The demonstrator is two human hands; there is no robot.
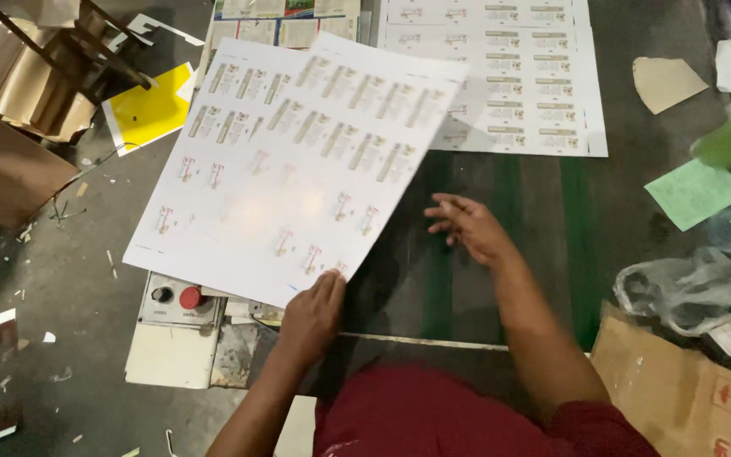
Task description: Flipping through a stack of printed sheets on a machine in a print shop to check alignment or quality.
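From the head camera: the left hand (313,311) has its grip clamped on the near edge of a large printed sheet (289,169), holding it tilted above the bench (501,254), out over the bench's left edge. The right hand (467,227) hovers open, fingers spread apart, just beside the sheet's right edge, above the bench's dark surface with green stripes. A stack of printed sheets (518,85) lies flat at the far side. Under the raised sheet sits a control box (181,300) with a red button. A green paper slip (694,193) lies to the right.
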